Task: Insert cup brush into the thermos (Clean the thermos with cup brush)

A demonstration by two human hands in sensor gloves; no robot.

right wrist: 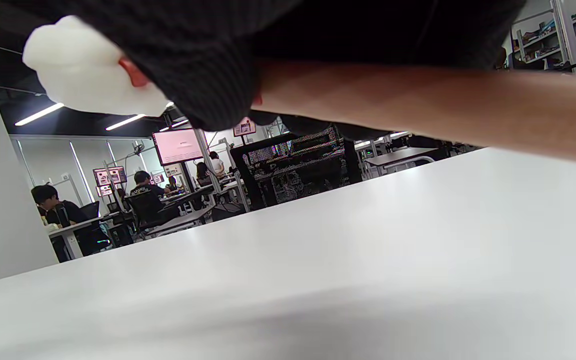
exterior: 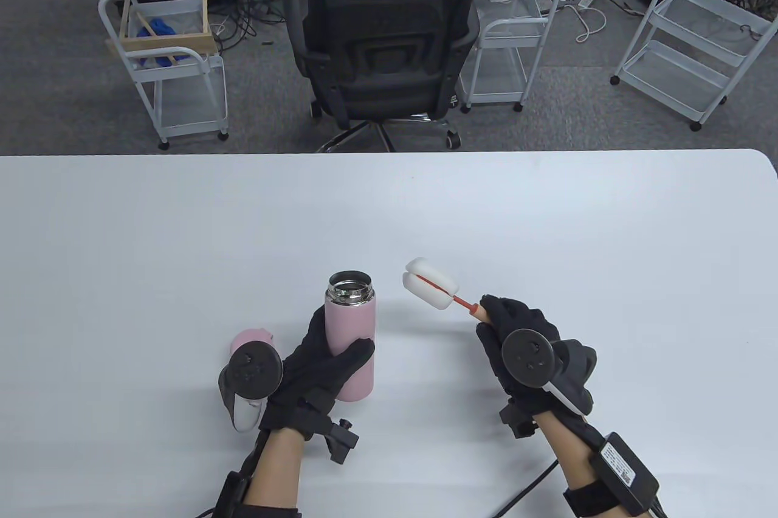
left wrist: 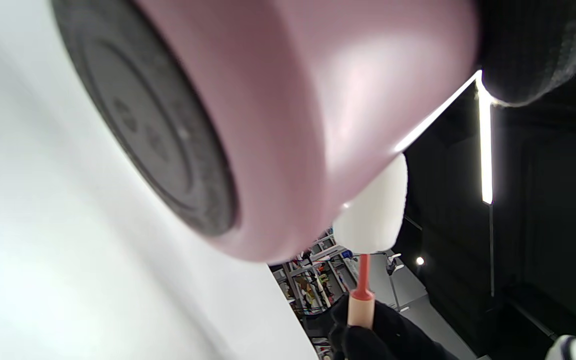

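Observation:
A pink thermos [exterior: 351, 335] with an open steel mouth [exterior: 350, 288] is gripped around its body by my left hand [exterior: 322, 369]. In the left wrist view its pink body [left wrist: 318, 110] and dark base [left wrist: 153, 130] are lifted off the table. My right hand [exterior: 516, 341] holds the cup brush by its wooden handle [exterior: 480, 311]. The white sponge head [exterior: 428, 284] points up-left, a short way right of the thermos mouth and outside it. The sponge also shows in the left wrist view [left wrist: 373, 210] and the right wrist view [right wrist: 88, 75].
The pink thermos lid [exterior: 250, 340] lies on the white table [exterior: 389, 214] left of my left hand, partly hidden by the tracker. A black office chair [exterior: 383, 50] and white wire carts [exterior: 176, 62] stand beyond the table's far edge.

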